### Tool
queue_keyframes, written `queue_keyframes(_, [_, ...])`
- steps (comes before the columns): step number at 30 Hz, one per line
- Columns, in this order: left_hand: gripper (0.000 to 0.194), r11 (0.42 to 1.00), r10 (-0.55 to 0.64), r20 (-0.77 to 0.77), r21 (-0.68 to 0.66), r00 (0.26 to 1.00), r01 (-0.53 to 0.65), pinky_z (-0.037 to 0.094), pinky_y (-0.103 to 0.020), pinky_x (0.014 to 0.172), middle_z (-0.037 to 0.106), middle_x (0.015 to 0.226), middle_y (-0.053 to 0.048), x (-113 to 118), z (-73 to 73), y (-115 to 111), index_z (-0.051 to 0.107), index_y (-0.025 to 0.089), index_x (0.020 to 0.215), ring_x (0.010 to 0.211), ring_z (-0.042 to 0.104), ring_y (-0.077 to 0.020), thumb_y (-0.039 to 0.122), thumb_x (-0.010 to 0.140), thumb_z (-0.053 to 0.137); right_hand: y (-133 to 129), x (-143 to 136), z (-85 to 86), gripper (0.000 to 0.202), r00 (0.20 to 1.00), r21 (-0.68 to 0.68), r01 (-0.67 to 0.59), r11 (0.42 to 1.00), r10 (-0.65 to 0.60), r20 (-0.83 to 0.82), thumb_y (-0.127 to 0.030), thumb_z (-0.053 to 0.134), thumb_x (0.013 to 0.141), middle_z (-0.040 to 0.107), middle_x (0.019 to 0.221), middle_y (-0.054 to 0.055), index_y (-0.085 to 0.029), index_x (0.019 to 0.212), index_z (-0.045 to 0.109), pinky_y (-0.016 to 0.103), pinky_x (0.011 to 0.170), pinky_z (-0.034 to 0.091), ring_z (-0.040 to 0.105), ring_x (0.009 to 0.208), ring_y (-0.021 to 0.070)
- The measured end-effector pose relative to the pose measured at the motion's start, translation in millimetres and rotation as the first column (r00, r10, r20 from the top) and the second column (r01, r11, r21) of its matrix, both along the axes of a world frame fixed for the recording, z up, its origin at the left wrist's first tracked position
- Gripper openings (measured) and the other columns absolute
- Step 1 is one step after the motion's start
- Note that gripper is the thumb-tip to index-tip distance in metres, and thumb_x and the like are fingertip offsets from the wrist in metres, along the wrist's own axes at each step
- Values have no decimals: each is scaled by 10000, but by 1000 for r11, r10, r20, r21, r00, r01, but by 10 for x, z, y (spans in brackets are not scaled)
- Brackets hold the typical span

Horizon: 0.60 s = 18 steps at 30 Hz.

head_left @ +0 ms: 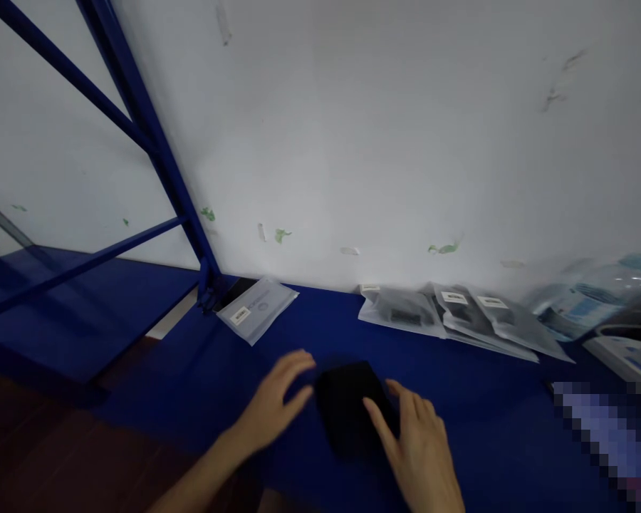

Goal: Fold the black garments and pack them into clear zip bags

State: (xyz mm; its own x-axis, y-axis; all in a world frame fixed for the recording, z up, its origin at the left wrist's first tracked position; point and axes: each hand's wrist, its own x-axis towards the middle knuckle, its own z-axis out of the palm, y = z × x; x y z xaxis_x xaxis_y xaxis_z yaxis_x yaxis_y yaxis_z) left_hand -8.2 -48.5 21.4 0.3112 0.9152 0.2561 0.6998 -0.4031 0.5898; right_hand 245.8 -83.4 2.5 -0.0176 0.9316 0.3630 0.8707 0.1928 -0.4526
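One black item [342, 407] sits near, mid-scene, over the blue tabletop [491, 420]! Your right hand [419, 443] has its right side, grip closed between thumb and fingers; your left hand [272, 406], just left, shows a spread, empty grip.

Storeroom or packing area, exact kind uncertain. Characteristic features: blue metal rack frame [163, 157], broad blue shelf surface [320, 320], labelled translucent bags [377, 305] and marked white wall [379, 142]
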Motion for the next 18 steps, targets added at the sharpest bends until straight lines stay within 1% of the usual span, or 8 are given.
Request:
queue_keyframes(1, [301,987,159,8,1,987,-159,411,-377,1042,578,1275,-42,-113,24,195,559,259,1206,1199,523,-212,282,910,510,65,36,-20,619,999,-26,38,999,-39,-10,-643,416,874,678,1052,169,-132,1189,569,490,797,511,638,958,320])
queue_keyframes(2, [265,971,238,1,-6,971,-238,442,-393,992,606,1210,-62,-235,40,410,588,230,1142,1118,568,-230,311,901,513,123,53,-51,663,998,-57,55,997,-56,-19,-669,433,851,678,1038,173,-117,1194,564,498,798,507,635,954,325])
queue_keyframes(3, [250,960,281,-8,-17,960,-281,468,-407,935,629,1138,-81,-356,47,631,611,201,1076,1037,601,-247,333,878,535,170,51,-86,688,998,-92,54,994,-57,-27,-681,450,836,678,1034,173,-106,1197,562,502,810,501,630,961,326])
queue_keyframes(6, [277,934,350,-45,-63,936,-353,498,-380,772,668,936,-92,-641,20,1180,639,154,909,836,633,-255,408,800,616,236,-18,-158,675,998,-163,33,986,-42,-47,-659,501,823,681,1035,167,-90,1177,578,496,842,489,618,983,321])
queue_keyframes(8, [265,936,338,-62,-86,939,-342,483,-340,728,674,817,-66,-733,-23,1376,639,158,792,771,625,-235,422,776,636,237,-61,-160,633,998,-184,19,983,-30,-57,-628,532,822,690,1016,157,-95,1157,595,478,834,492,623,965,311])
queue_keyframes(11, [262,941,314,-78,-104,946,-321,452,-308,709,673,751,-41,-764,-86,1453,637,170,710,748,614,-219,421,783,621,223,-73,-135,562,998,-203,3,979,-16,-60,-602,564,813,702,938,135,-116,1087,635,458,793,503,635,899,298])
queue_keyframes(14, [262,941,305,-90,-124,948,-314,438,-310,710,672,755,-36,-754,-117,1434,646,172,718,750,607,-210,421,796,619,226,-57,-133,523,998,-204,-10,979,-3,-63,-599,568,810,697,881,129,-124,1002,670,462,777,506,636,871,299])
queue_keyframes(18, [259,940,292,-85,-160,953,-302,449,-332,725,639,759,-15,-742,-84,1427,628,154,769,735,594,-174,405,829,626,215,-87,-145,516,988,-160,-35,986,11,-153,-614,542,813,692,932,133,-147,985,678,476,772,520,634,922,316])
